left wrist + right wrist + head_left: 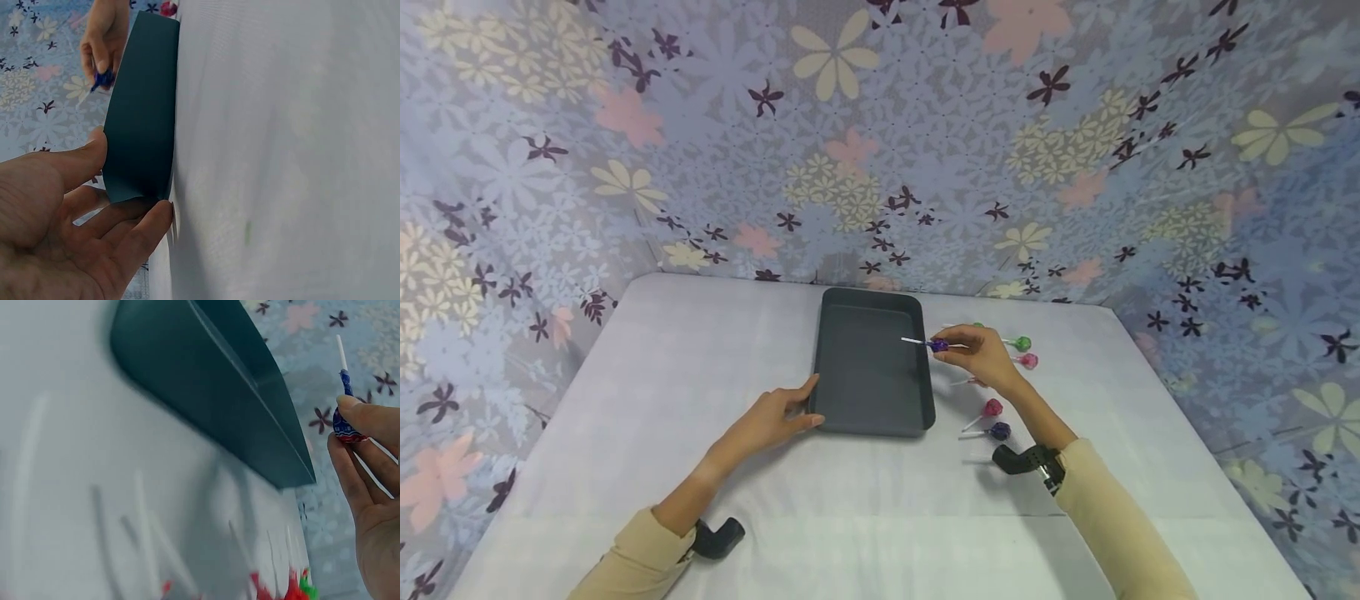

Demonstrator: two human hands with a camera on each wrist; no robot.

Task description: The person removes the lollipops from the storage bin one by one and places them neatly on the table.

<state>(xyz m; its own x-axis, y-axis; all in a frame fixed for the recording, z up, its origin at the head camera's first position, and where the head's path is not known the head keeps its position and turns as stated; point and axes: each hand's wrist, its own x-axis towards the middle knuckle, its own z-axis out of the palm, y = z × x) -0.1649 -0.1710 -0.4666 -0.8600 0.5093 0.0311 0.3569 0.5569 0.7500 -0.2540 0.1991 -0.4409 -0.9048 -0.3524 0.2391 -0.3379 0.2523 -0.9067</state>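
Observation:
My right hand (979,357) pinches a blue-and-purple wrapped lollipop (939,344) by its candy end, above the right rim of a dark grey rectangular tray (872,367). Its white stick points left over the tray. Seen from the right wrist, thumb and fingertips meet on the lollipop's wrapper (344,425), which shows blue and red. At the tray's near left corner, my left hand (775,417) holds the edge. The left wrist view has the thumb against the rim and the fingers bent around the corner of the tray (144,100).
Several more lollipops lie right of the tray: a green one (1019,342), a pink one (1028,361), a red-pink one (993,407) and a dark blue one (1000,431). Others are partly hidden by the right hand. A flowered cloth (850,192) stands behind the white table (715,333).

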